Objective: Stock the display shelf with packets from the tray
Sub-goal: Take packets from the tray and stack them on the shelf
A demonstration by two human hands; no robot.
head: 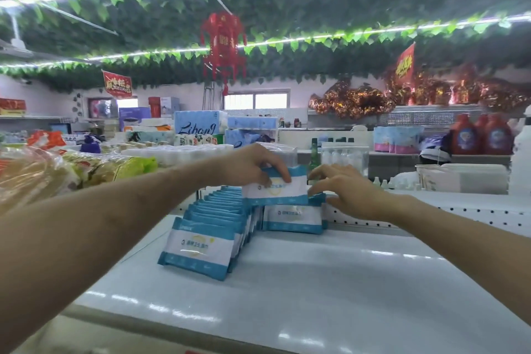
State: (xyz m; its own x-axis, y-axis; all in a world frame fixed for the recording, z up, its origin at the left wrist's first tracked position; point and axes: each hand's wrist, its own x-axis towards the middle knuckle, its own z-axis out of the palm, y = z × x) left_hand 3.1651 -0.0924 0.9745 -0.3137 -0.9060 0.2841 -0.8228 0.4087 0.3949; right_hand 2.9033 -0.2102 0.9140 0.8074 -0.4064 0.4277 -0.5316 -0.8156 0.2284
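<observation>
Packet (275, 188), judged soft, light and slippery, was pinched at its top by the left hand (253, 167) above the shelf (316, 282) and touched sideways by the loose-fingered right hand (342, 187).

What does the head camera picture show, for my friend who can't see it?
A person's left hand grips a blue-and-white packet atop another packet on a white shelf, while the right hand touches its right edge. A row of matching packets stands beside them.
</observation>
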